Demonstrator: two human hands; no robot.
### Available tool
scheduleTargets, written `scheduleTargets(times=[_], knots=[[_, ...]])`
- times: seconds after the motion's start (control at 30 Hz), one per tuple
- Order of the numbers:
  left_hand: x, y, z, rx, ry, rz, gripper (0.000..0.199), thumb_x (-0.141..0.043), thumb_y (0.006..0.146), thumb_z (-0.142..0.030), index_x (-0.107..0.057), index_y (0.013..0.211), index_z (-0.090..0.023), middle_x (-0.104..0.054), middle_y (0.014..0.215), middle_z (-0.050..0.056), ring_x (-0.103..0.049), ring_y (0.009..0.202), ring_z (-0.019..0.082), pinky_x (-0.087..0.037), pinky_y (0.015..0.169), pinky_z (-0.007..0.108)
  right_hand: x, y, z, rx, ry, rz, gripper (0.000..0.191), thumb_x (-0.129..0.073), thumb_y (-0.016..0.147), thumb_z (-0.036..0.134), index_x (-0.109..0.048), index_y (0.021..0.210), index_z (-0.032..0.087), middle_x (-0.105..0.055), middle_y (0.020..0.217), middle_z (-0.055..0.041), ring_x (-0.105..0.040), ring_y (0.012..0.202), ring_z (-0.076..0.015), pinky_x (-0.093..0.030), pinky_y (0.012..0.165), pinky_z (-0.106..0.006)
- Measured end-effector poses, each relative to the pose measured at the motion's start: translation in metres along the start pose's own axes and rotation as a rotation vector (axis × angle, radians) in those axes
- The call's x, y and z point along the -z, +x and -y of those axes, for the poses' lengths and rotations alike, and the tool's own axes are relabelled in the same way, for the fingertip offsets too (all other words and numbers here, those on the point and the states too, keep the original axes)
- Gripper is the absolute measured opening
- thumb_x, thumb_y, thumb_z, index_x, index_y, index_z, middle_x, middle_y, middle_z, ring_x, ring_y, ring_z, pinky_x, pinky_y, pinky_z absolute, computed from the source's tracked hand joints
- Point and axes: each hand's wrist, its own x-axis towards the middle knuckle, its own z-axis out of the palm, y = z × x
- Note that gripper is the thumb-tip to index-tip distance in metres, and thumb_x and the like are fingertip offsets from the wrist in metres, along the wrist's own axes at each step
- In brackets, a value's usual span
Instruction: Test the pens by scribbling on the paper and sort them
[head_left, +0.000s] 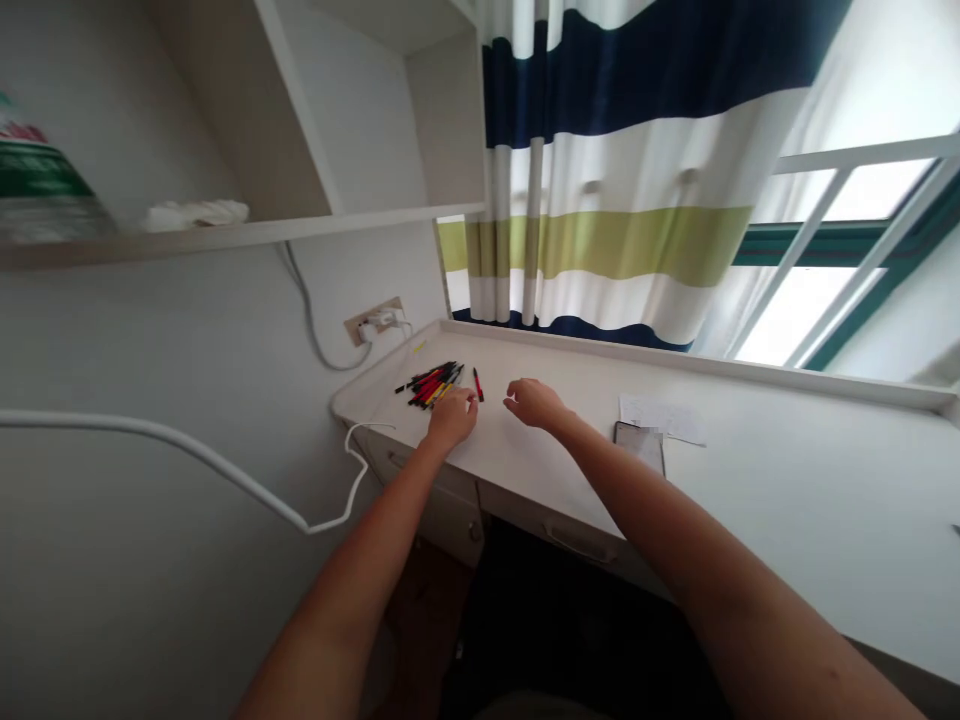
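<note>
A loose pile of thin pens [431, 385] with red, black and yellow barrels lies near the far left end of the white desk [517, 440]. A single red pen [478, 384] lies apart, just to the right of the pile. My left hand [452, 418] is at the pile's near edge, its curled fingers hiding whatever lies under them. My right hand [534, 403] rests or hovers a little right of the red pen, fingers loosely curled and nothing visible in them.
A sheet of paper [661, 418] and a dark-edged flat object [639, 447] lie right of my hands. A raised lip runs along the desk's far edge below a striped curtain [622, 170]. A wall socket [375, 322] with a plugged-in white cable sits at the left.
</note>
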Motion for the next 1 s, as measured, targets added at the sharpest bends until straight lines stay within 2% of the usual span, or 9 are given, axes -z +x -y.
scheduleTargets(times=[0.1, 0.2, 0.33, 0.43, 0.6, 0.67, 0.8, 0.9, 1.0], knots=[[0.007, -0.008, 0.03, 0.027, -0.034, 0.087, 0.029, -0.052, 0.093, -0.017, -0.075, 0.11, -0.017, -0.075, 0.117, 0.015, -0.068, 0.114, 0.03, -0.049, 0.107, 0.044, -0.024, 0.044, 0.039, -0.042, -0.045, 0.008, 0.035, -0.055, 0.101, 0.037, -0.071, 0.119, 0.012, -0.068, 0.131, -0.0235, -0.063, 0.121, -0.0323, -0.05, 0.094, -0.04], [0.002, -0.009, 0.041, 0.013, -0.092, 0.147, 0.031, -0.052, 0.093, -0.018, -0.075, 0.114, -0.019, -0.076, 0.116, 0.014, -0.069, 0.111, 0.028, -0.052, 0.105, 0.041, -0.041, 0.07, 0.057, -0.081, -0.065, 0.034, 0.037, -0.059, 0.099, 0.036, -0.069, 0.123, 0.01, -0.066, 0.132, -0.0268, -0.063, 0.124, -0.0332, -0.051, 0.096, -0.042], [-0.014, -0.003, 0.041, 0.054, -0.182, 0.112, 0.028, -0.054, 0.093, -0.019, -0.076, 0.11, -0.015, -0.076, 0.114, 0.017, -0.069, 0.111, 0.029, -0.052, 0.105, 0.043, -0.044, 0.08, 0.056, -0.112, -0.057, 0.066, 0.031, -0.066, 0.093, 0.024, -0.07, 0.122, 0.012, -0.071, 0.123, -0.0255, -0.069, 0.115, -0.0304, -0.052, 0.092, -0.037], [-0.032, 0.011, 0.028, 0.136, -0.37, 0.069, 0.022, -0.055, 0.094, -0.024, -0.074, 0.097, -0.014, -0.078, 0.102, 0.017, -0.072, 0.099, 0.028, -0.054, 0.097, 0.044, -0.035, 0.066, 0.037, -0.159, -0.048, 0.06, 0.028, -0.065, 0.095, 0.026, -0.071, 0.119, 0.013, -0.072, 0.118, -0.0242, -0.071, 0.11, -0.03, -0.051, 0.09, -0.036], [-0.077, 0.035, -0.038, 0.249, -0.888, 0.171, 0.026, -0.053, 0.099, -0.033, -0.067, 0.089, -0.014, -0.079, 0.096, 0.016, -0.073, 0.084, 0.022, -0.057, 0.086, 0.037, -0.005, -0.001, -0.043, -0.23, -0.005, -0.027, 0.029, -0.042, 0.106, 0.029, -0.066, 0.114, 0.015, -0.074, 0.114, -0.0198, -0.07, 0.101, -0.0276, -0.049, 0.082, -0.034], [-0.098, 0.037, -0.076, 0.164, -0.932, 0.27, 0.024, -0.052, 0.1, -0.031, -0.067, 0.092, -0.014, -0.079, 0.097, 0.015, -0.073, 0.086, 0.022, -0.056, 0.088, 0.037, 0.007, -0.039, -0.09, -0.276, 0.055, -0.112, 0.029, -0.04, 0.106, 0.029, -0.064, 0.112, 0.016, -0.075, 0.109, -0.0171, -0.069, 0.097, -0.026, -0.047, 0.079, -0.033], [-0.132, 0.032, -0.148, -0.094, -0.754, 0.363, 0.024, -0.048, 0.101, -0.029, -0.069, 0.096, -0.018, -0.078, 0.103, 0.012, -0.072, 0.097, 0.023, -0.053, 0.096, 0.037, 0.019, -0.113, -0.166, -0.407, 0.266, -0.275, 0.023, -0.04, 0.106, 0.024, -0.062, 0.103, 0.017, -0.077, 0.101, -0.0106, -0.067, 0.091, -0.0199, -0.046, 0.079, -0.029], [-0.144, 0.031, -0.18, -0.194, -0.682, 0.409, 0.028, -0.044, 0.101, -0.03, -0.07, 0.097, -0.019, -0.078, 0.104, 0.01, -0.071, 0.098, 0.023, -0.053, 0.095, 0.036, 0.017, -0.143, -0.19, -0.412, 0.35, -0.337, 0.019, -0.043, 0.105, 0.023, -0.061, 0.103, 0.018, -0.077, 0.102, -0.0088, -0.067, 0.094, -0.0184, -0.047, 0.082, -0.028], [-0.149, 0.033, -0.194, -0.241, -0.647, 0.443, 0.028, -0.047, 0.099, -0.032, -0.071, 0.089, -0.02, -0.078, 0.099, 0.009, -0.07, 0.096, 0.024, -0.053, 0.093, 0.035, 0.013, -0.15, -0.197, -0.395, 0.364, -0.374, 0.017, -0.045, 0.105, 0.025, -0.061, 0.105, 0.019, -0.076, 0.108, -0.0093, -0.067, 0.097, -0.019, -0.047, 0.084, -0.028]])
